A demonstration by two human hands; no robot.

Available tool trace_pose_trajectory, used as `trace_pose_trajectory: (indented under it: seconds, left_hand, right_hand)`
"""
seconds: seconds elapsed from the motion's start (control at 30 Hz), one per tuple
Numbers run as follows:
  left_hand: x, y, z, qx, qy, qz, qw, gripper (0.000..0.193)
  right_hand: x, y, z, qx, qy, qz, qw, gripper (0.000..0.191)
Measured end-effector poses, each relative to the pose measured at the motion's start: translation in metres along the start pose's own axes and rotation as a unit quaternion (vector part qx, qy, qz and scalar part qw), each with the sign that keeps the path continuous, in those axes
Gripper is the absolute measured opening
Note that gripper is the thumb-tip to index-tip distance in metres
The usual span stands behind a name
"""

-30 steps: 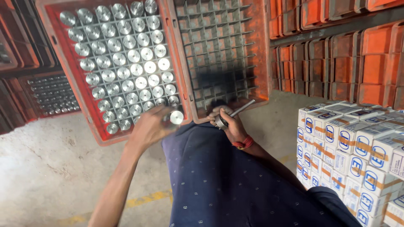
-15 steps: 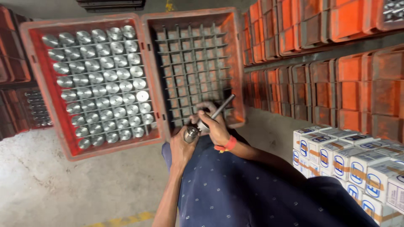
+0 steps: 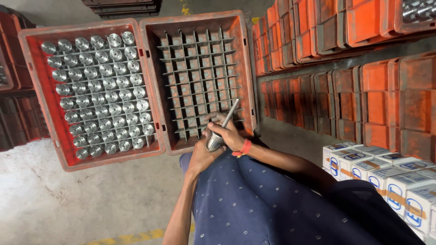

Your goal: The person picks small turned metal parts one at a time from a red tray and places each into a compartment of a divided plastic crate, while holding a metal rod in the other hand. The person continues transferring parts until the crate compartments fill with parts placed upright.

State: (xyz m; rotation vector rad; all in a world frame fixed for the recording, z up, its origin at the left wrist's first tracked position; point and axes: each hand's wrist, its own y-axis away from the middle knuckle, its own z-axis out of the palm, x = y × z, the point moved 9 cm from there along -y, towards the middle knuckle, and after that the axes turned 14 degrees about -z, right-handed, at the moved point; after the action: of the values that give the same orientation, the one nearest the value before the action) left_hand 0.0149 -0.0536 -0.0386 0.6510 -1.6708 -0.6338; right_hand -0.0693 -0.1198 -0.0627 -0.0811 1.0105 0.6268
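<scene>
— Which way does the metal cylinder (image 3: 215,141) point?

— Its long axis runs on a slant, lower end toward the person's lap, upper end up and to the right toward the empty crate (image 3: 200,79). The thin grey rod (image 3: 230,113) follows nearly the same line, rising from the hands up and right over the crate's divider grid.

— Where does the cylinder sit?

— Between the two hands, just above the blue patterned trousers (image 3: 254,199) and just in front of the near wall of the empty crate.

— How does the left hand (image 3: 202,156) hold?

— It comes up from below, forearm almost vertical in the view, fingers curled round the lower part of the cylinder. The hold is closed on it.

— And the right hand (image 3: 229,134)?

— It reaches in from the right, the forearm lying across the lap, an orange band (image 3: 245,147) at the wrist. The fingers are pinched close round the rod, near where it meets the cylinder's top.

— What lies around?

— To the left, touching the empty crate side by side, a second orange crate (image 3: 38,109) filled with rows of shiny metal parts (image 3: 100,90), each upright in its cell. Stacks of orange crates (image 3: 372,90) stand to the right, and white and blue boxes (image 3: 386,177) at the lower right.
</scene>
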Motion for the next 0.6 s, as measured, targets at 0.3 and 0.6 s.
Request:
trace_pose_trajectory:
  seconds: [0.3,0.6]
  left_hand:
    - [-0.007,0.038,-0.075,0.173,-0.267,0.036,0.947,0.049]
    - [-0.038,0.029,-0.095,0.163,-0.243,0.134,0.947,0.033]
  right_hand:
    - [0.020,-0.014,-0.078,0.195,-0.075,-0.089,0.974,0.020]
    - [0.040,0.009,-0.054,0.234,-0.064,-0.071,0.967,0.018]
